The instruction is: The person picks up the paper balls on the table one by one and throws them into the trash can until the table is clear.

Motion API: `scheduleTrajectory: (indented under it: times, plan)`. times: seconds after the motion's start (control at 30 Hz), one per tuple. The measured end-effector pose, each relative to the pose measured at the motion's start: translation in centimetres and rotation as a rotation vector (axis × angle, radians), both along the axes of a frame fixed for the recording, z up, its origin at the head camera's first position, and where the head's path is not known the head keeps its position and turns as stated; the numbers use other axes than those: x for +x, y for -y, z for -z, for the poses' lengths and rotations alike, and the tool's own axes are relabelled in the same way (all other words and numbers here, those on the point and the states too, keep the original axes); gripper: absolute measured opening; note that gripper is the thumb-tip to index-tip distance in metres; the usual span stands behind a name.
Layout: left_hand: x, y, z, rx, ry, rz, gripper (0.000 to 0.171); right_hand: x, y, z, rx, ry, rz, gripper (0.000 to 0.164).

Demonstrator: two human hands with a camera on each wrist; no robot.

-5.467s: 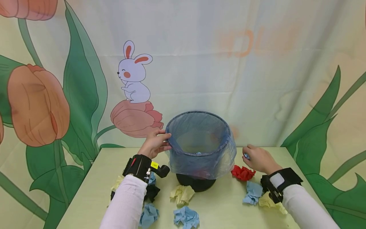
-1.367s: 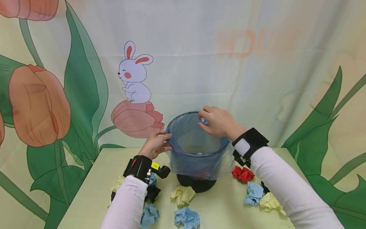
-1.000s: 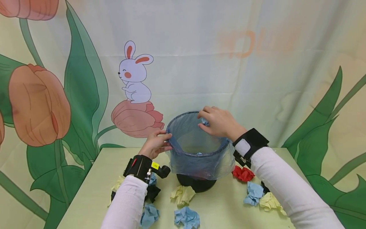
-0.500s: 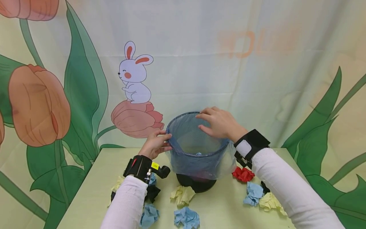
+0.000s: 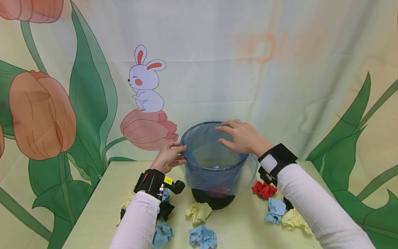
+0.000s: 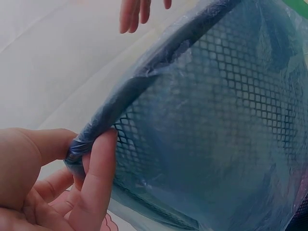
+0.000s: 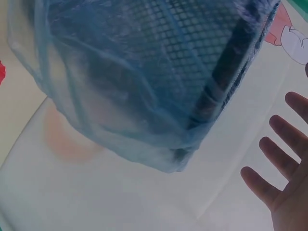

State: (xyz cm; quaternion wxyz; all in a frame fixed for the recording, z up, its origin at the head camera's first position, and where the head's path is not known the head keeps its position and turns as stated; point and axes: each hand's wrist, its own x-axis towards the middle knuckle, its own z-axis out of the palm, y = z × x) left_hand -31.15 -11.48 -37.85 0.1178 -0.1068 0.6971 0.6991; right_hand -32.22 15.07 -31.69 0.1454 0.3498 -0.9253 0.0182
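Observation:
A black mesh wastebasket (image 5: pixel 214 201) stands on the table, lined with a translucent blue plastic bag (image 5: pixel 214 180) folded over its rim. My left hand (image 5: pixel 168 157) pinches the bag-covered rim at the left, thumb and fingers on either side of it, as the left wrist view shows. Over the right part of the basket's mouth hovers my right hand (image 5: pixel 244 138), its fingers spread and holding nothing in the right wrist view. A bit of blue paper (image 5: pixel 216 167) shows inside the basket; most of its contents are hidden.
Crumpled paper balls lie about: red (image 5: pixel 264 189), blue (image 5: pixel 275 210) and yellow (image 5: pixel 296 221) at the right; yellow (image 5: pixel 198 212) and blue (image 5: pixel 203 237) in front. Blue (image 5: pixel 162 235), black (image 5: pixel 165 209) and others lie by the left forearm. A printed curtain (image 5: pixel 280 86) hangs behind the table.
My right hand brought a blue paper ball from the table's right side over the basket and let it go. The hand has since shifted slightly right. My left hand stayed on the rim.

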Motion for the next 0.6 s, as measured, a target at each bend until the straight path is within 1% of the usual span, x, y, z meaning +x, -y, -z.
scheduleTrajectory:
  times: [0.23, 0.43, 0.6]
  plan:
    - [0.1, 0.1, 0.0, 0.002, -0.016, 0.002, 0.039, -0.1, -0.8, 0.4, -0.01, -0.002, 0.029, 0.043]
    - [0.1, 0.0, 0.1, 0.002, -0.015, -0.001, 0.04, -0.4, -1.7, 1.0, -0.044, -0.049, 0.034, 0.035]
    - [0.0, -0.1, 0.1, 0.004, -0.011, -0.003, 0.041, -0.5, -2.5, 1.3, -0.067, -0.079, 0.056, 0.028]
